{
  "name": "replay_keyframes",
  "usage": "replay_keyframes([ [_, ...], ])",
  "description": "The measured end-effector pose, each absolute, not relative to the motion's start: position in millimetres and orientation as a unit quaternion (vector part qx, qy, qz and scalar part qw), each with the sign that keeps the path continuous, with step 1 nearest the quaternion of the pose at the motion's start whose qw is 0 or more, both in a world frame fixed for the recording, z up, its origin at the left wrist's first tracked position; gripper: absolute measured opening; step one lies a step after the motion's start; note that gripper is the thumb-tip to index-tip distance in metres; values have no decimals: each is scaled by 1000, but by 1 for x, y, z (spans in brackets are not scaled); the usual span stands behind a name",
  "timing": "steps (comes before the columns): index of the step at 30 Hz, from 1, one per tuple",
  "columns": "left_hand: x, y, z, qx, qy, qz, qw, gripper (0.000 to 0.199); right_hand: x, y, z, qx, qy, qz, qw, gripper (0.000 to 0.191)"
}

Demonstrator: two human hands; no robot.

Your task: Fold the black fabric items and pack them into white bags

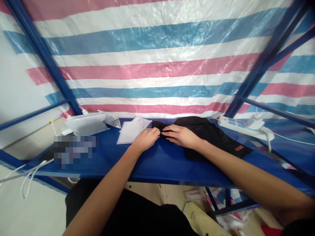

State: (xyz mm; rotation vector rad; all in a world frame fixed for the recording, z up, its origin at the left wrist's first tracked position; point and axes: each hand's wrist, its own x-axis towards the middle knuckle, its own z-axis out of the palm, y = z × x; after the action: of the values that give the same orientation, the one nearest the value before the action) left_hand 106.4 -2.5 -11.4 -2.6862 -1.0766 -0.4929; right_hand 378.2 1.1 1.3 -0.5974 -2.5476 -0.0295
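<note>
The left hand's fingers lie close together and bent, their tips at the narrow left end of the black garment; whether they pinch the fabric, I cannot tell. The left hand is beside the right hand, whose fingers are extended and slightly spread over the same narrow part, palm down. From there the garment widens to the right, lying on the blue tabletop and passing partly under the right forearm, with small orange lettering near its right corner. Just left of the left hand lie flat, whitish translucent sheets. Farther left are a crumpled clear bag, a larger white package and a pixelated patch. Beyond the garment's right side sits a white power strip with a white plug in it. Behind everything hangs a red, white and blue striped sheet, between slanting blue posts. Below the tabletop, a yellow box shows.
</note>
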Motion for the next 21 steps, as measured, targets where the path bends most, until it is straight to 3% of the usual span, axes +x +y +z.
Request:
replay_keyframes([
  [5,103,-9,-7,-920,-324,-212,60,20,379,5,-2,-242,-921,52,302,31],
  [10,103,-13,-4,-908,-353,-227,8,16,379,2,5,-231,-931,46,280,41],
  [12,101,-14,-4,-900,-362,-244,-13,14,379,0,7,-237,-927,60,286,36],
  [21,97,2,-11,-815,-395,-389,-166,10,374,12,-2,-350,-837,253,337,37],
])
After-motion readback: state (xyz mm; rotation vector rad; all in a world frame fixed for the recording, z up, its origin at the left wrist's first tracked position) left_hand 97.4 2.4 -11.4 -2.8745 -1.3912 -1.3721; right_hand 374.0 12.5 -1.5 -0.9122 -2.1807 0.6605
